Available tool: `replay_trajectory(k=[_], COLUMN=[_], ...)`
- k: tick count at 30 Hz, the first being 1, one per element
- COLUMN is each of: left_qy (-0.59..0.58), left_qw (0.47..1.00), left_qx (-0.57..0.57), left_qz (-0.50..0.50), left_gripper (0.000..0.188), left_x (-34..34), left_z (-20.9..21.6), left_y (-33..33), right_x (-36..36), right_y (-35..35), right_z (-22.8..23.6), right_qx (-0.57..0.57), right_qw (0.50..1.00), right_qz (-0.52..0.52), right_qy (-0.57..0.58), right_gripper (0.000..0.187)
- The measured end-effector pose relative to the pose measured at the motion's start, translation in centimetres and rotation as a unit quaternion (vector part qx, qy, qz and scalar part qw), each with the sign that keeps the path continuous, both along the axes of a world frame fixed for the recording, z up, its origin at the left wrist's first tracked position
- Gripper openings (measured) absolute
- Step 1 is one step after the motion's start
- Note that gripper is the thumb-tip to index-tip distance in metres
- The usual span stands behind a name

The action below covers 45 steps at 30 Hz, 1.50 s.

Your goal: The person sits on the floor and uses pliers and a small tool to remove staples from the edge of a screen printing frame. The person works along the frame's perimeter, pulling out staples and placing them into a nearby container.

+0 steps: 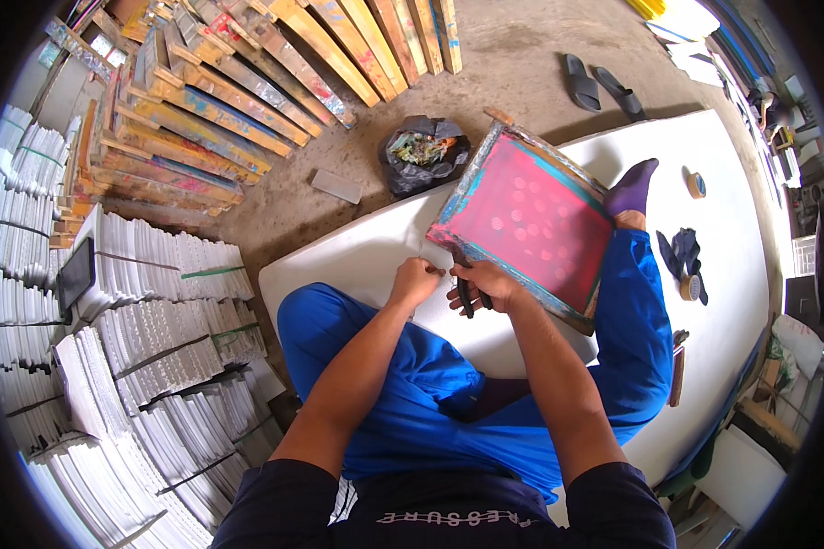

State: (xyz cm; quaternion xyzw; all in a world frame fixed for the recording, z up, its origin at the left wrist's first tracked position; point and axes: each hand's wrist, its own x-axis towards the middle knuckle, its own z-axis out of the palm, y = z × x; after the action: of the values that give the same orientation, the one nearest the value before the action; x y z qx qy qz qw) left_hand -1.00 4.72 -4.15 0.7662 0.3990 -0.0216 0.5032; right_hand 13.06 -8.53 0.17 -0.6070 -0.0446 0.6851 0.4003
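Observation:
My right hand (490, 285) is closed around a black-handled tool (467, 300) that looks like pliers; its working end is too small to make out. Close beside it, my left hand (416, 282) is closed in a pinch, and whatever its fingertips hold is hidden. Both hands are at the near left corner of a screen-printing frame (540, 215). Its pink mesh carries pale round spots, with teal along the inside edges. The frame lies tilted across the white work surface (357, 252), beside my outstretched leg.
Stacks of white sheets (165, 348) line the left, with a dark tablet-like slab (76, 273) leaning there. Wooden frames (211, 110) stand behind. Beyond the surface sit a black bag of scraps (421, 156), a grey block (337, 186) and sandals (581, 84). Tape rolls (696, 185) and dark cloth (682, 252) lie right.

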Motion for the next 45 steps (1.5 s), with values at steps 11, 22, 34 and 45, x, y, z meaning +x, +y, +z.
replay_trajectory(k=[11,22,34,45], left_qy=[0.004,-0.031,-0.035,-0.061], left_qw=[1.000,0.998,0.999,0.996], left_qx=[0.001,-0.018,-0.007,-0.055], left_qz=[-0.009,0.048,0.011,0.034], left_gripper=[0.028,0.031,0.034,0.034], left_x=[0.3,0.3,0.7,0.3], left_z=[-0.4,-0.3,0.2,0.0], left_y=[0.0,0.3,0.5,0.2], right_x=[-1.9,-5.2,-1.7,-4.3], right_y=[1.8,1.8,3.0,2.5], right_z=[1.2,-0.5,0.7,0.5], right_qx=[-0.074,-0.139,-0.104,-0.149], right_qw=[0.945,0.814,0.757,0.780], right_qz=[0.123,0.168,0.278,0.222], right_qy=[-0.294,-0.538,-0.582,-0.567], right_gripper=[0.038,0.039,0.032,0.034])
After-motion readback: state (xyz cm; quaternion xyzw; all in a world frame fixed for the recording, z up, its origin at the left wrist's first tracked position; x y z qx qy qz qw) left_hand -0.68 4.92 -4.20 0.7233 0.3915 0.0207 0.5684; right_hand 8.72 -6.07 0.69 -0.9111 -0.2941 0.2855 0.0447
